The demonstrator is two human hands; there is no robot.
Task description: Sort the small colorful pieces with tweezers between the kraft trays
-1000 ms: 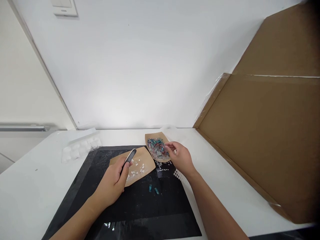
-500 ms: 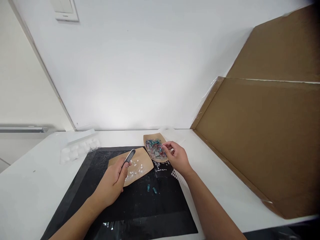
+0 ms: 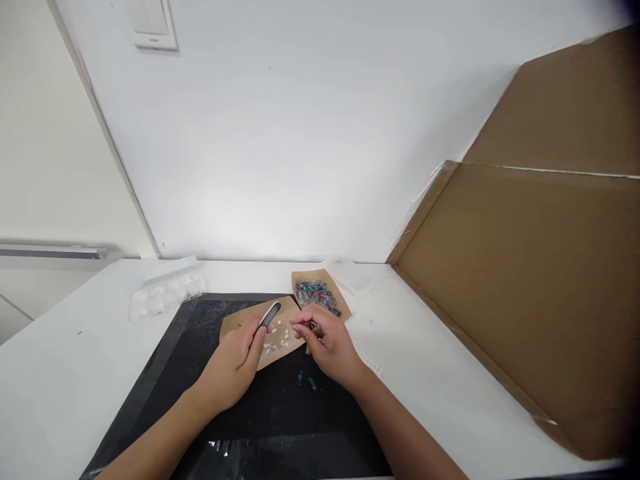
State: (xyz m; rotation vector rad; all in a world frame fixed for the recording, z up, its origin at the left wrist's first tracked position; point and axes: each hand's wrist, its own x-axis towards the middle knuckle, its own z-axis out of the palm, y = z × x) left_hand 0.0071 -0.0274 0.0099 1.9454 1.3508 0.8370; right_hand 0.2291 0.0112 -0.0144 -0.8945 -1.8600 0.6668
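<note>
My left hand [image 3: 233, 365] is closed round a slim dark tool with a silvery tip [image 3: 270, 313], held over a brown paper piece [image 3: 240, 323] scattered with small white bits [image 3: 280, 341]. My right hand [image 3: 325, 343] hovers just right of those bits, fingertips pinched together near the paper's edge; whether they hold anything is hidden. Behind it lies a second brown paper [image 3: 340, 303] heaped with teal and red capsules [image 3: 315, 293]. Two loose teal capsules [image 3: 306, 381] lie on the black mat [image 3: 165, 373] beside my right wrist.
A clear plastic blister tray [image 3: 165, 297] lies at the mat's back left. Another clear tray [image 3: 355, 277] sits behind the capsule paper. A large flattened cardboard sheet [image 3: 525, 280] leans along the right side of the white table [image 3: 60, 373]. A wall stands close behind.
My right hand has left the capsule heap and moved left and nearer, to the paper with white bits. The left hand and tool have stayed almost still.
</note>
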